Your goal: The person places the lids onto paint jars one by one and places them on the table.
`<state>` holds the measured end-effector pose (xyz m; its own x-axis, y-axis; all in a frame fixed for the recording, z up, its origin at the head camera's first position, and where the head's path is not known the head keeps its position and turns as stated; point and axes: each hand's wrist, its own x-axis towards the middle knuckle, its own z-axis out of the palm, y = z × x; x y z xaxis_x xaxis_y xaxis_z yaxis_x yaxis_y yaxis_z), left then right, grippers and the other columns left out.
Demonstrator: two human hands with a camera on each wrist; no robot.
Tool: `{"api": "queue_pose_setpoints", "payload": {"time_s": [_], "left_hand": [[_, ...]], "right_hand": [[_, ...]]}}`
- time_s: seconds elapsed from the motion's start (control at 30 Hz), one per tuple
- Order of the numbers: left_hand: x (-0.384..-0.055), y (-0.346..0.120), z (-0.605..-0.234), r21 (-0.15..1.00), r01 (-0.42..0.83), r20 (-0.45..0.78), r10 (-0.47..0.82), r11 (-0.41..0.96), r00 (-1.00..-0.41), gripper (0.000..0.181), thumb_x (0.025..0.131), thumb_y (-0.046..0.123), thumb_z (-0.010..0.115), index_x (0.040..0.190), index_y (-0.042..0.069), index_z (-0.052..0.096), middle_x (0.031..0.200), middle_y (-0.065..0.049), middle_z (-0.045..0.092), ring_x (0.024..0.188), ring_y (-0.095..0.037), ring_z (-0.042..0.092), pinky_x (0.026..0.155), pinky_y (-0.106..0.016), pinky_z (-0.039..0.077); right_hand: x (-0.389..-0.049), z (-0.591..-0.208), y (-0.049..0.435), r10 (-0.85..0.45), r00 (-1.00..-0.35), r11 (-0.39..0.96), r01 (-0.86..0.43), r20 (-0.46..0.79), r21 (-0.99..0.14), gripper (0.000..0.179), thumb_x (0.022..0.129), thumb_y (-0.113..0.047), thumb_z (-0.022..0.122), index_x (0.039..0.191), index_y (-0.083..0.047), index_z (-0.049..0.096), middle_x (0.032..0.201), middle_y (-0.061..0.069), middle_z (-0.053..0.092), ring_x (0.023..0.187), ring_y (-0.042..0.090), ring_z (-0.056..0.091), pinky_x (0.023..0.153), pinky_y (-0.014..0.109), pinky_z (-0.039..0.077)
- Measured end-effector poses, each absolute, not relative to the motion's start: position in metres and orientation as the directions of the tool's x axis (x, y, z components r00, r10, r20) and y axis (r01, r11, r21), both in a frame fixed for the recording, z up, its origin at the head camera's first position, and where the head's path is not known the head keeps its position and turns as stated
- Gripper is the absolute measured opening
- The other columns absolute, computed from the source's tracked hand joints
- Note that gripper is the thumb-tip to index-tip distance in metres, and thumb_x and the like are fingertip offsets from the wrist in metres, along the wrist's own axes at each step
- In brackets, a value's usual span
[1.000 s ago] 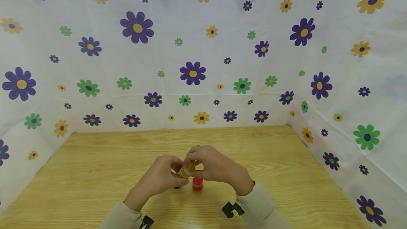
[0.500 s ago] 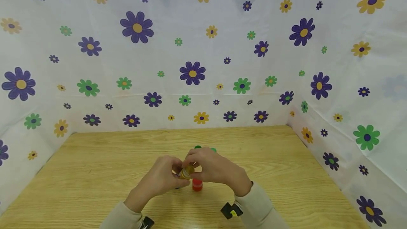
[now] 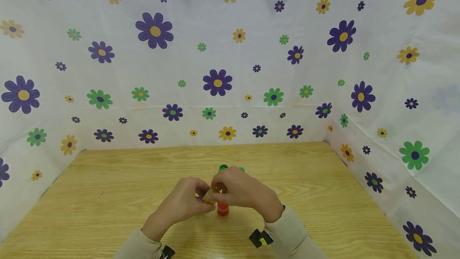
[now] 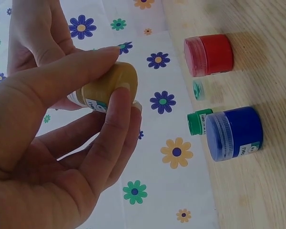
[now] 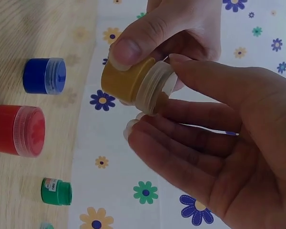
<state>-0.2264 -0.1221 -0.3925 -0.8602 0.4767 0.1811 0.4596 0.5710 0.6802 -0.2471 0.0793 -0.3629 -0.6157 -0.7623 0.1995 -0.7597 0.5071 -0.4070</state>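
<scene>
Above the table, my left hand [image 3: 183,198] grips a small yellow-ochre paint jar [image 5: 121,82] by its body, thumb on one side and fingers on the other. My right hand [image 3: 240,188] pinches the jar's clear ridged lid [image 5: 152,88] between thumb and fingers. The lid sits on the jar, which is tilted. Below the hands, a red paint jar [image 3: 223,210] stands on the table with its lid on. A lidded blue paint jar [image 4: 234,133] shows in both wrist views; in the head view the left hand mostly hides it.
Farther back stands a green paint jar [image 3: 223,167] with its lid off. A green lid [image 3: 242,169] lies on the wooden table [image 3: 136,179] near it. Flower-print cloth [image 3: 215,55] encloses the table at the back and sides.
The right hand's fingers have shifted around the lid, covering more of it, and the hand has moved slightly down, uncovering the green jar and loose lid. The left hand stays nearly still.
</scene>
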Motion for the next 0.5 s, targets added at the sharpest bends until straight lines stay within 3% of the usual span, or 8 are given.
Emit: {"api": "queue_pose_setpoints", "payload": {"time_s": [0.1, 0.2, 0.33, 0.5], "left_hand": [[-0.227, -0.123, -0.393, 0.674, 0.458, 0.182, 0.471, 0.579, -0.863, 0.015, 0.077, 0.012, 0.088, 0.089, 0.010, 0.078, 0.079, 0.004, 0.075, 0.071, -0.004, 0.064, 0.061, -0.020, 0.052], [-0.227, -0.123, -0.393, 0.679, 0.447, 0.174, 0.463, 0.583, -0.869, 0.019, 0.077, 0.012, 0.088, 0.092, 0.007, 0.078, 0.082, 0.002, 0.076, 0.073, -0.006, 0.066, 0.062, -0.020, 0.053], [-0.228, -0.124, -0.393, 0.686, 0.435, 0.162, 0.460, 0.583, -0.873, 0.020, 0.077, 0.011, 0.088, 0.093, 0.005, 0.078, 0.083, 0.000, 0.077, 0.074, -0.006, 0.067, 0.062, -0.020, 0.054], [-0.228, -0.124, -0.393, 0.679, 0.437, 0.168, 0.455, 0.590, -0.874, 0.018, 0.077, 0.012, 0.089, 0.091, 0.007, 0.078, 0.081, 0.002, 0.076, 0.072, -0.005, 0.066, 0.061, -0.020, 0.053]], "right_hand": [[-0.248, -0.363, 0.082, -0.751, -0.625, 0.527, -0.762, 0.213, -0.375, 0.023, 0.100, -0.027, 0.069, 0.104, -0.006, 0.077, 0.092, 0.004, 0.077, 0.071, 0.004, 0.063, 0.067, 0.014, 0.051], [-0.249, -0.362, 0.086, -0.746, -0.630, 0.525, -0.757, 0.218, -0.390, 0.023, 0.101, -0.026, 0.068, 0.111, -0.006, 0.075, 0.102, 0.005, 0.077, 0.083, 0.010, 0.069, 0.073, 0.017, 0.056], [-0.248, -0.359, 0.090, -0.772, -0.593, 0.458, -0.768, 0.229, -0.447, 0.019, 0.096, -0.014, 0.073, 0.113, -0.007, 0.075, 0.111, 0.006, 0.075, 0.098, 0.017, 0.072, 0.082, 0.021, 0.059], [-0.248, -0.358, 0.088, -0.806, -0.544, 0.408, -0.796, 0.232, -0.448, 0.021, 0.089, -0.008, 0.080, 0.110, -0.008, 0.076, 0.109, 0.005, 0.075, 0.100, 0.015, 0.071, 0.084, 0.020, 0.058]]}}
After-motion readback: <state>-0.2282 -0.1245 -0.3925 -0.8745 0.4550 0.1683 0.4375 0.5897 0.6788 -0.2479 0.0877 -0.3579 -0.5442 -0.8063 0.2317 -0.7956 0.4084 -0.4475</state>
